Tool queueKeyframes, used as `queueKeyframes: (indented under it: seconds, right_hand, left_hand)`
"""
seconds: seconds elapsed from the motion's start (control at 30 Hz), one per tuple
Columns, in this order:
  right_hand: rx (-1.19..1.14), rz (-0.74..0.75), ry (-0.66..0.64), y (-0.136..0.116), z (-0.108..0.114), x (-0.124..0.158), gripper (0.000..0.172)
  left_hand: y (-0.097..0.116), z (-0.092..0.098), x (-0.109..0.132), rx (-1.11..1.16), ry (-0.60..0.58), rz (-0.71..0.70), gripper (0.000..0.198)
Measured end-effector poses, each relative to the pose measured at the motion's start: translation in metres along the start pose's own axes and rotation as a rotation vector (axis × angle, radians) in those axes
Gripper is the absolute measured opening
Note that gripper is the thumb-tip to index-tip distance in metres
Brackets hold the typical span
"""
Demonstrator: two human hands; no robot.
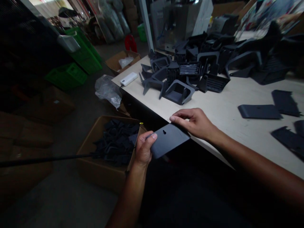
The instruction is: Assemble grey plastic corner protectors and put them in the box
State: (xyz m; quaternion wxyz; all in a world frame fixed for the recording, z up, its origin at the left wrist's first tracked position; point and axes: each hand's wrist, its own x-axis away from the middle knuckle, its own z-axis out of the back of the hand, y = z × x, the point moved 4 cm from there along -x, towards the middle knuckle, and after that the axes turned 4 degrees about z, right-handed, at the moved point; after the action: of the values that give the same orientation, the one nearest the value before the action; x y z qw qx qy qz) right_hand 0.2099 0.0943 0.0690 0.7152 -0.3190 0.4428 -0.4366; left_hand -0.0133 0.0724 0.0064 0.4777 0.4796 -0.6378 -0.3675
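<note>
A flat dark grey plastic panel [169, 141] with a keyhole-shaped slot is held at the table's near edge. My left hand [144, 147] grips its left end, thumb on top and fingers beneath. At the panel's far edge is my right hand [196, 122], thumb and forefinger pinched together. Whatever those fingertips pinch is too small to make out. Farther right on the table lie a similar dark panel [260, 111] and another dark piece [286, 102] behind it.
Many dark plastic brackets [179, 91] are heaped on the pale table [213, 98]. A white device [129, 79] lies near its left corner. Below left stands a cardboard box [102, 174] full of dark parts. Green crates [66, 76] and a plastic bag [109, 90] are beyond.
</note>
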Motion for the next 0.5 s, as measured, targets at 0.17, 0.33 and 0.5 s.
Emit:
queueKeyframes:
  seconds: [0.17, 0.33, 0.5]
  right_hand:
    - [-0.214, -0.237, 0.181, 0.013, 0.006, 0.009, 0.044]
    - [-0.796, -0.564, -0.11, 0.015, -0.05, 0.029, 0.048]
    - [-0.77, -0.401, -0.134, -0.003, -0.062, 0.038, 0.04]
  left_hand:
    - [0.011, 0.015, 0.0, 0.116, 0.239, -0.23, 0.032]
    - [-0.001, 0.008, 0.007, -0.032, 0.105, -0.24, 0.03]
    - [-0.004, 0.004, 0.006, 0.118, -0.025, -0.155, 0.038]
